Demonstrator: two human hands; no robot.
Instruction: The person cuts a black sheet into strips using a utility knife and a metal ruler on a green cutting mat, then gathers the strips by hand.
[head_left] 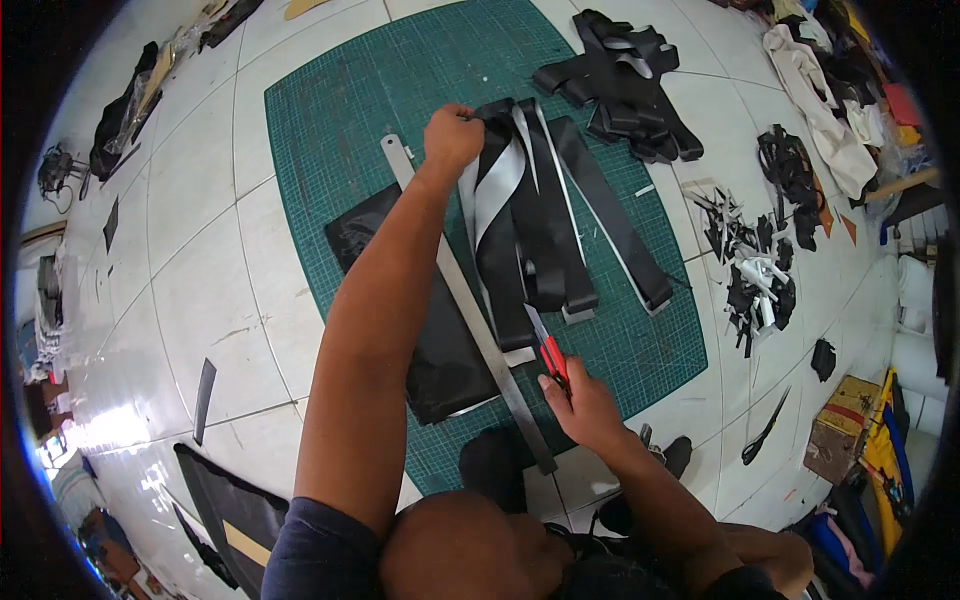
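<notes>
My left hand [455, 140] is closed at the far end of the black fabric strips [510, 220], pinching them near the top of the pile. These strips have a pale grey underside and lie looped and folded on the green cutting mat [640, 370]. In my right hand [585, 410] is a red utility knife [552, 358], its blade pointing up and away beside the strips' near ends. A long metal ruler [470, 310] runs slantwise between the strips and a folded black sheet [440, 350]. My left forearm partly hides ruler and sheet.
Another heap of black strips [630, 85] lies at the mat's far right corner. Black and white scraps [755, 270] are piled on the tiled floor to the right, with black scissors [767, 425] nearer. A cardboard box [843, 428] stands at right; black material [230, 510] lies at lower left.
</notes>
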